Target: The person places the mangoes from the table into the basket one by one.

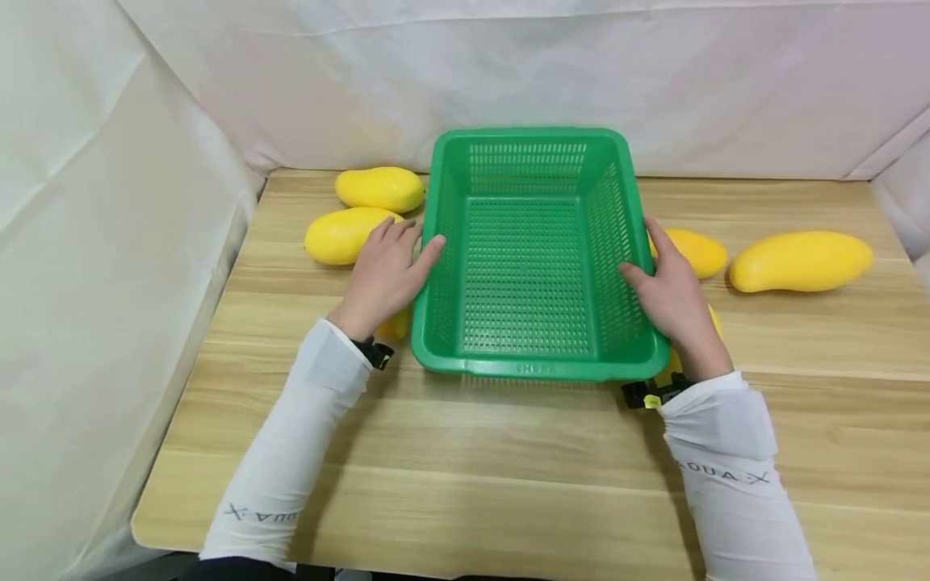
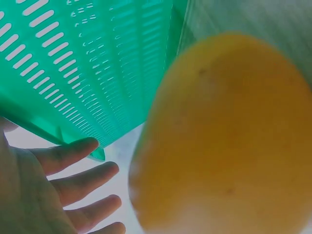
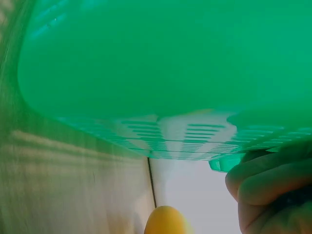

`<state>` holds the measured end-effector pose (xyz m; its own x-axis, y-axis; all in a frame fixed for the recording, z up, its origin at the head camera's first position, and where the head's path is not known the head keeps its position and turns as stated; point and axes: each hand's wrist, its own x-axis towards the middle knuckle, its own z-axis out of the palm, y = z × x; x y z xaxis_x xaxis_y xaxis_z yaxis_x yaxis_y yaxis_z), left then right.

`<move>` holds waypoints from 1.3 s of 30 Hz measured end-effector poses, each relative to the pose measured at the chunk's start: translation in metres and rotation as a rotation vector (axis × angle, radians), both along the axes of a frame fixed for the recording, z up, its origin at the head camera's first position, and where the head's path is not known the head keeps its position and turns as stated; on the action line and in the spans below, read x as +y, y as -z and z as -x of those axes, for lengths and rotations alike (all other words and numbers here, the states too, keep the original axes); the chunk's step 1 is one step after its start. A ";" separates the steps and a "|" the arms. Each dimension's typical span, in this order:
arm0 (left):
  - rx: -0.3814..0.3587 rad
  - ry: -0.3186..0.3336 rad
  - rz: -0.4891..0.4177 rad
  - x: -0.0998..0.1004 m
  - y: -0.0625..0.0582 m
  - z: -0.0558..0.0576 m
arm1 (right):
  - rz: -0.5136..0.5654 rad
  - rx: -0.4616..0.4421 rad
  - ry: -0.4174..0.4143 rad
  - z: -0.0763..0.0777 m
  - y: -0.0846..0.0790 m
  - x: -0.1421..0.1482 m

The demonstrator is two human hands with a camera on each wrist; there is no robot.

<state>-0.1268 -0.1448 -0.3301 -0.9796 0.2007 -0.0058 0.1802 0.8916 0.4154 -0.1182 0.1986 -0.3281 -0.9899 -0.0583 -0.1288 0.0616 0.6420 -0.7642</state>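
Observation:
A green plastic basket [image 1: 530, 274] with slotted walls stands on the table, with nothing inside it. My left hand [image 1: 388, 270] is at its left rim, the thumb over the edge; in the left wrist view the fingers [image 2: 85, 183] are straight and spread outside the wall. My right hand [image 1: 672, 294] grips the right rim, thumb inside and fingers [image 3: 273, 180] curled beneath the edge in the right wrist view. A yellow mango-like fruit [image 1: 345, 234] lies by my left fingers. Another such fruit [image 2: 229, 141] looms close in the left wrist view.
More yellow fruits lie about: one at the back left [image 1: 379, 189], one just right of the basket [image 1: 697, 252], and a long one [image 1: 802, 261] farther right. Others are partly hidden beneath my wrists. White cloth walls [image 1: 327, 89] enclose the wooden table [image 1: 472, 484] at the back and left.

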 end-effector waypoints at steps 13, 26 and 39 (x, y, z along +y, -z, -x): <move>0.080 -0.102 -0.023 -0.014 0.010 -0.019 | 0.036 0.000 0.006 0.002 0.003 -0.001; 0.055 -0.199 0.025 -0.017 0.030 -0.041 | 0.035 0.014 0.013 0.001 0.003 -0.001; -0.031 -0.254 0.009 -0.016 0.045 -0.045 | 0.031 0.004 0.024 -0.001 0.003 0.001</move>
